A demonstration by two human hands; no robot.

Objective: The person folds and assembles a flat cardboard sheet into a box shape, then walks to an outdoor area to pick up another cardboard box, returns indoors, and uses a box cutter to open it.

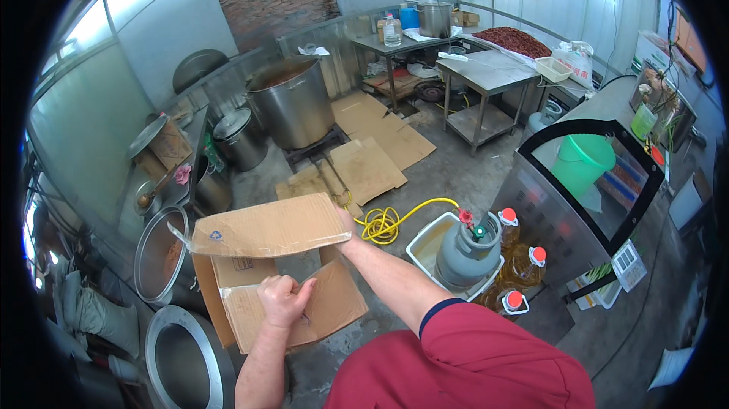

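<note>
A brown cardboard box, tape along its flaps, is tilted in front of me with its opening partly showing. My left hand is closed at the edge of the near flap, thumb sticking out to the right and fingers curled toward the inside. At the far right corner, my right hand grips the box from behind; the raised top flap hides most of its fingers. The box's lower side and whatever it rests on cannot be made out.
Large metal pots stand at the left. To the right are a grey gas cylinder in a white tub, a yellow hose and several oil jugs. Flattened cardboard covers floor ahead, before a big stockpot and a metal table.
</note>
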